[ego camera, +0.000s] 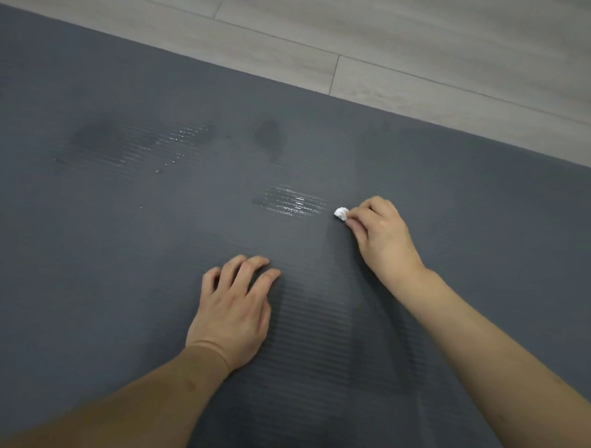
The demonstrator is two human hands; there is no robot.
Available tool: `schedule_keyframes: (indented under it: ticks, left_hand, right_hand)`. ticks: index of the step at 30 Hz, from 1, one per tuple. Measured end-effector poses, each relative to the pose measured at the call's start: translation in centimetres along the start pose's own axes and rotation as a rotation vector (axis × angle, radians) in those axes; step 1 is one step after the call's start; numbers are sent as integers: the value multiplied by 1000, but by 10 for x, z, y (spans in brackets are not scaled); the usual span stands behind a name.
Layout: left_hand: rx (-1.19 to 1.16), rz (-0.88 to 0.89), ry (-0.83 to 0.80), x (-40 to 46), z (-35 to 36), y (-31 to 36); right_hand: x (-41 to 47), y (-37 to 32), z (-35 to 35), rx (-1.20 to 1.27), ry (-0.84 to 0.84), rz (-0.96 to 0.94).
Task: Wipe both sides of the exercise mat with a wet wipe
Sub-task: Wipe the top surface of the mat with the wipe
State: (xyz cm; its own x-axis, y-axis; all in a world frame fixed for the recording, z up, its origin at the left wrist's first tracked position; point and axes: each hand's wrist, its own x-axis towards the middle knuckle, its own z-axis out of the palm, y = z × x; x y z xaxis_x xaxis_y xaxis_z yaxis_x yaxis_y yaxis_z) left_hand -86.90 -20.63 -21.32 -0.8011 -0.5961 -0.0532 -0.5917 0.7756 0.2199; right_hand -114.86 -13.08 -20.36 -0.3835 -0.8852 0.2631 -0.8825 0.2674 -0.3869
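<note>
Your right hand (380,232) pinches the balled wet wipe (341,213) in its fingers (355,223), pressed on the grey exercise mat (116,266). The wet streak (290,203) lies just left of it. Your left hand (233,309) rests on the mat, fingers loosely bent, nearer to you.

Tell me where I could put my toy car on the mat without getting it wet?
The mat looks dry near you, left of the left hand, and along the far strip beside the wooden floor. Skip the shiny wet patch just left of the wet wipe pinched by the right hand, and the wet streaks farther left.
</note>
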Motion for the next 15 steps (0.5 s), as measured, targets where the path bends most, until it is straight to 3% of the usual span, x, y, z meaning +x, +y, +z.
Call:
schedule_keyframes:
  ticks: [3, 9, 15]
  left_hand:
    - [-2, -2, -15, 1, -1, 0]
    - [-5, 3, -36, 2, -3, 0]
    - [-6, 31, 9, 1, 1, -2]
  right_hand:
    - [-6, -3, 2, 19, -12, 34]
    - [-37, -10, -5, 32, -65, -158]
    - [102, 41, 26, -93, 5, -51]
